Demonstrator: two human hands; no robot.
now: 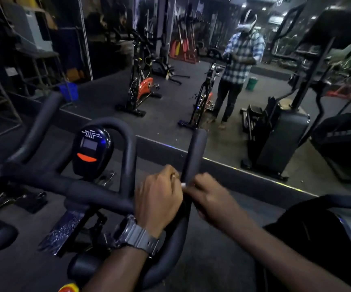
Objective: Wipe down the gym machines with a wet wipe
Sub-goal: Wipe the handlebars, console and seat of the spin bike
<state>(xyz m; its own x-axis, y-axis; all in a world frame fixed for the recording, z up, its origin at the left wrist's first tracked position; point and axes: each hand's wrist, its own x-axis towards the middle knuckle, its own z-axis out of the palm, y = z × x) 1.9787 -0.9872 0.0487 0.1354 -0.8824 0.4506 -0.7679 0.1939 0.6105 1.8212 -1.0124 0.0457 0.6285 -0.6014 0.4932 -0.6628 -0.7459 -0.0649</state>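
Left hand (158,199) and right hand (208,197) grip the handlebar (193,152).

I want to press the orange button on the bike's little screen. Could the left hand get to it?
Probably yes. The left hand grips the handlebar just right of the screen, and only a curved bar stands between, with open space around it.

Gym — spin bikes (143,87), wall mirror (254,123)

The dark rubber floor (223,256) carries the exercise bike (98,199), whose base stands on it. A stair machine (279,135) stands on the floor by the wall mirror (170,95).
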